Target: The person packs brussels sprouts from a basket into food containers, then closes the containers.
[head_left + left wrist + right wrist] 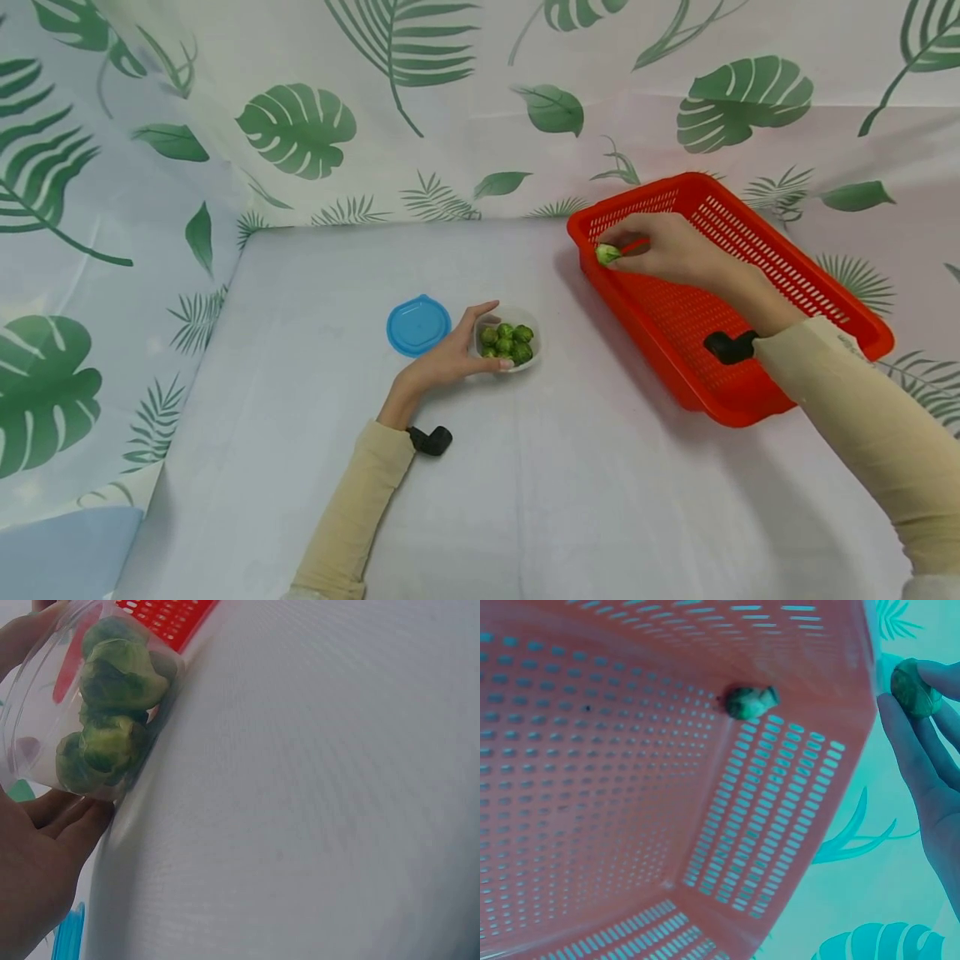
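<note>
My left hand (pixel 448 354) grips a clear plastic tub (pixel 537 343), thumb at its near side and fingers at its far side. Several green Brussels sprouts (pixel 504 340) fill the tub; through its wall they show stacked in the left wrist view. Over the far left rim of a red slotted basket (pixel 660 375), my right hand (pixel 667 246) pinches a single Brussels sprout (pixel 607 254) between thumb and fingertips. One other Brussels sprout (pixel 748 703) lies inside the basket near a corner, seen in the right wrist view and hidden behind my right arm in the head view.
A round blue lid (pixel 418 326) lies on the white-covered table (pixel 315 400), left of the tub. Leaf-patterned sheets (pixel 465 108) rise behind the table and along its left side. The basket's high walls stand at the table's right side.
</note>
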Available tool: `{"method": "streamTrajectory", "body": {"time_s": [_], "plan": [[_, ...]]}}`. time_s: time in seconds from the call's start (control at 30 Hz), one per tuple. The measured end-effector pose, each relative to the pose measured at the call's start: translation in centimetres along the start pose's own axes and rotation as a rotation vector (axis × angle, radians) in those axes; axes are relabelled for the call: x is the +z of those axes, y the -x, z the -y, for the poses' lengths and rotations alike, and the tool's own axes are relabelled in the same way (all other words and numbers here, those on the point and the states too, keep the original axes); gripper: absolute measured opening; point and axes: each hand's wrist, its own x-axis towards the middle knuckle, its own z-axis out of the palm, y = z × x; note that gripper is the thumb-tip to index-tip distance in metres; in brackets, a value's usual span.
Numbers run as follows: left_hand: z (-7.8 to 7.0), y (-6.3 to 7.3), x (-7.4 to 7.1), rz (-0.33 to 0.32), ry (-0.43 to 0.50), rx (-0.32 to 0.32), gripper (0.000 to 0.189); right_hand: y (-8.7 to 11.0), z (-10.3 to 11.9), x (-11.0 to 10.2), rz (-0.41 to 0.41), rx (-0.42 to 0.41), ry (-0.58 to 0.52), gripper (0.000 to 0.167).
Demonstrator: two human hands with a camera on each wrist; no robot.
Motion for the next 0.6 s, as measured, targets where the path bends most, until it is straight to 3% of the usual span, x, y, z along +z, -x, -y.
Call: {"method": "streamTrajectory", "body": {"time_s": [0.6], "plan": [[-0.1,0.1,-0.1,0.002,-0.005,-0.008,0.098,-0.4,2.7,1.5,0.043,-0.099,-0.022,0.036]]}}
